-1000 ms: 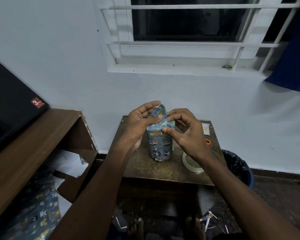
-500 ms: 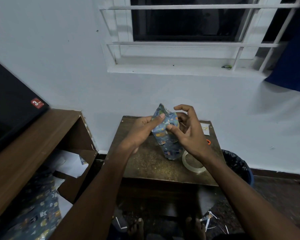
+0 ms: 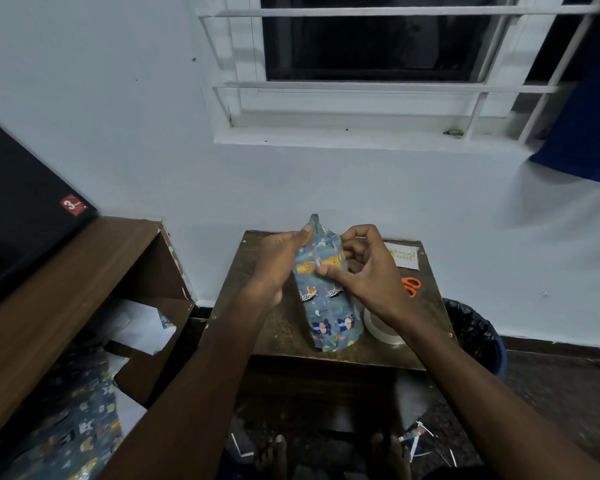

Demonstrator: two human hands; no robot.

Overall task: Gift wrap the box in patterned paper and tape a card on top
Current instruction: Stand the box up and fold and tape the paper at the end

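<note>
Brown table (image 3: 284,337): tilted box (image 3: 329,306) in blue animal-print paper; left hand (image 3: 278,261), right hand (image 3: 364,271) both pinching it.

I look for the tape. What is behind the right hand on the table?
A clear tape roll lies behind the right hand, partly covered by the wrist. Farther back lie orange scissors, blades hidden.

A room in a home: plain white painted wall (image 3: 326,188) with a white-barred window (image 3: 378,64). Below the window stands a small worn brown wooden bench (image 3: 284,327); left of it a brown wooden shelf unit (image 3: 66,271); right, a black-lined bin (image 3: 475,334); bare feet (image 3: 274,455) underneath.
</note>
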